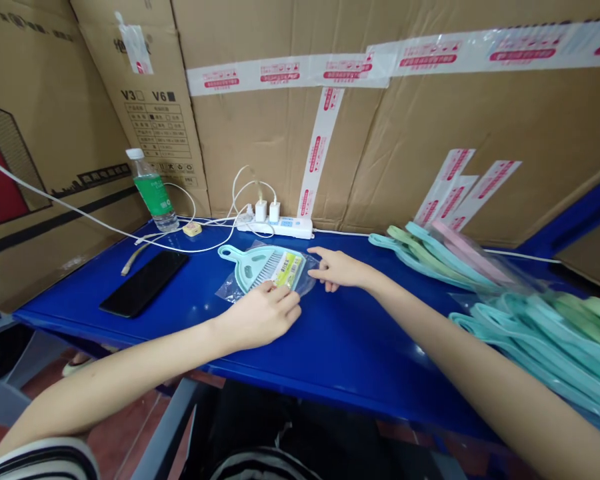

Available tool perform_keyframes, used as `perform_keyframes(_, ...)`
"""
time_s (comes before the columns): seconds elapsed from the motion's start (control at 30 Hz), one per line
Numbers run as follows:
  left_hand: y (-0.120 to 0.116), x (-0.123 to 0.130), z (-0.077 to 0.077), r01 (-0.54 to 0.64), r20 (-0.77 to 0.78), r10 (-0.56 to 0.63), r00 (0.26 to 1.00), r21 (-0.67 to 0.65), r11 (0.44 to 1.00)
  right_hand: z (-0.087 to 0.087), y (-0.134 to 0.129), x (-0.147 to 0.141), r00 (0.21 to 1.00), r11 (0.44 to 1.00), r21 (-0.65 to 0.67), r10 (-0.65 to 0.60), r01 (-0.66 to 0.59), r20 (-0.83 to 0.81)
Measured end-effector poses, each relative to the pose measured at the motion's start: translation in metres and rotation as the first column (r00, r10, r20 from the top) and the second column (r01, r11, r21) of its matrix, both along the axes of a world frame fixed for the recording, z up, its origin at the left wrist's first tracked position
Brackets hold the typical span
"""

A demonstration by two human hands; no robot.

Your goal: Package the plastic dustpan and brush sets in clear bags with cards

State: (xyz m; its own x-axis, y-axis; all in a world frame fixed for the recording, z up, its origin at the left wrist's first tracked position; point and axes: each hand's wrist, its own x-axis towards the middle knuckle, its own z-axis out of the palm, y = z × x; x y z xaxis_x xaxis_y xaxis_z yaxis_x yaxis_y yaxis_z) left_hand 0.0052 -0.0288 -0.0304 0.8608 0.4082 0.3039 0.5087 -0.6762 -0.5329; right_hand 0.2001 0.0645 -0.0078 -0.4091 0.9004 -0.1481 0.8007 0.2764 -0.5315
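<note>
A light turquoise dustpan (250, 267) lies flat on the blue table with a small brush and a yellow-green label card (289, 268), in a clear plastic bag (229, 291). The dustpan's handle loop points to the far left. My left hand (267, 312) has its fingers curled on the near edge of this bagged set, gripping it by the lower right corner. At the bag's right end is my right hand (341, 269), index finger stretched out and thumb apart from it, the other fingers bent. Its fingertips are at the loose plastic, with no clear grip.
To the right lie piles of bagged dustpans (510, 333) in turquoise, green and pink. A black phone (145, 283), a water bottle (153, 193) and a yellowish small block (192, 229) are at left. Cables run to a white power strip (280, 227) before the cardboard wall (260, 133).
</note>
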Motion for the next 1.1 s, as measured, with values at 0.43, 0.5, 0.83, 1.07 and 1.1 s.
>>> perform_keyframes(0.43, -0.002, -0.055, 0.002, -0.313, 0.321, 0.367, 0.873, -0.208, 0.927, -0.028, -0.012, -0.066, 0.962, 0.91, 0.366, 0.25, -0.194, -0.11)
perform_keyframes(0.5, 0.0, -0.06, 0.007, -0.275, 0.358, 0.388, 0.849, -0.327, 0.904, -0.034, -0.016, -0.072, 0.965, 0.906, 0.365, 0.255, -0.216, -0.063)
perform_keyframes(0.83, 0.013, -0.089, 0.019, -0.21, 0.17, 0.299, 0.939, -0.404, 0.89, -0.036, -0.002, -0.1, 0.976, 0.929, 0.297, 0.208, -0.219, 0.071)
perform_keyframes(1.07, 0.02, -0.094, 0.015, -0.188, 0.122, 0.281, 0.952, -0.493, 0.849, -0.023, -0.008, -0.077, 0.954, 0.917, 0.267, 0.266, -0.295, 0.139)
perform_keyframes(1.1, 0.02, -0.094, 0.015, -0.195, 0.117, 0.287, 0.951, -0.493, 0.848, -0.019, -0.014, -0.068, 0.953, 0.917, 0.269, 0.261, -0.294, 0.151)
